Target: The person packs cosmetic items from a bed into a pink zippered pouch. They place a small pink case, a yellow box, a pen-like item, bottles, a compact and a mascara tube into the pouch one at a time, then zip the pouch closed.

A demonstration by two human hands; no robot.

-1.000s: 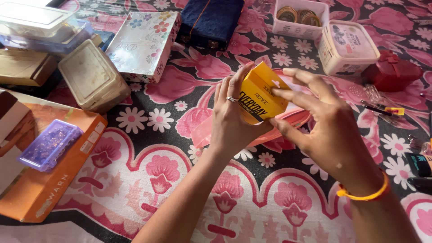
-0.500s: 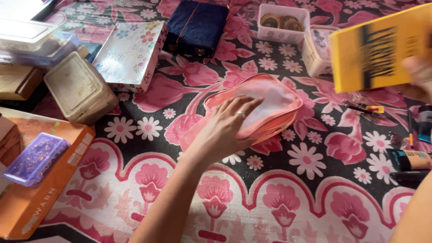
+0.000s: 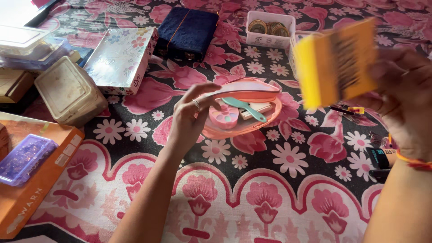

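Left hand: the left hand (image 3: 191, 119) reaches to the near left edge of the pink pouch (image 3: 245, 128); its grip pinches the pouch's flap (image 3: 245, 90) and holds it lifted, a ring on 1 finger.
Right hand: the right hand (image 3: 405, 101) is raised at the right of the view, its grip closed round the yellow box (image 3: 335, 60), thumb and fingers on the box's right side; an orange band sits on the wrist.
Yellow box: a small carton with dark print, blurred, held in the air above and to the right of the pouch, well clear of the cloth.
Pink pouch: lies open on the floral cloth (image 3: 270, 189), near the middle of the view. Inside show a round pink palette (image 3: 223, 117), a teal-handled tool (image 3: 245, 108) lying across it, and a flat pale item beneath, too hidden to name.
Behind the pouch: a dark blue box (image 3: 189, 33), a white tub of gold bangles (image 3: 270, 29), and a silver floral box (image 3: 119, 58) to the left.
Far left: a beige lidded box (image 3: 69, 92), clear plastic containers (image 3: 27, 42), and an orange carton (image 3: 31, 189) with a small purple case (image 3: 24, 157) on it.
Right edge: small cosmetic tubes (image 3: 382, 157) lie on the cloth just beside the right wrist.
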